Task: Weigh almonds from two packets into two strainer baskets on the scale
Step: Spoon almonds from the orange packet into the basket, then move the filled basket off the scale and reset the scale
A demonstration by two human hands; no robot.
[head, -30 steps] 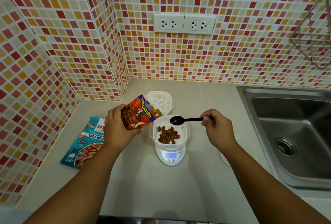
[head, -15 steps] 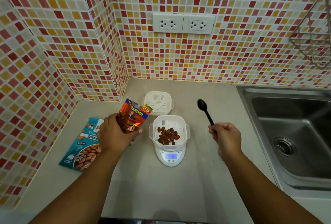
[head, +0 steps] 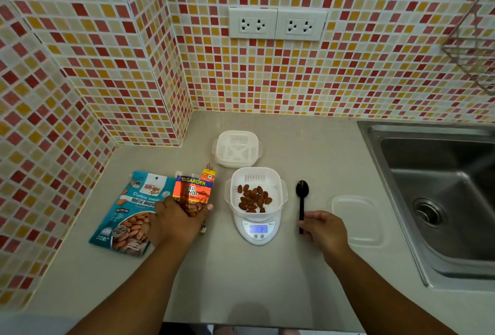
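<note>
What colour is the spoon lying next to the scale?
Black all over. The spoon shows best in the head view, lying on the counter right of the scale.

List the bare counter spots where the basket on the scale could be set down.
Free: the near counter in front of the scale, between the forearms, and the back strip between the empty strainer basket and sink. Crowded: left, where both almond packets overlap; right, the black spoon and clear lid.
</note>
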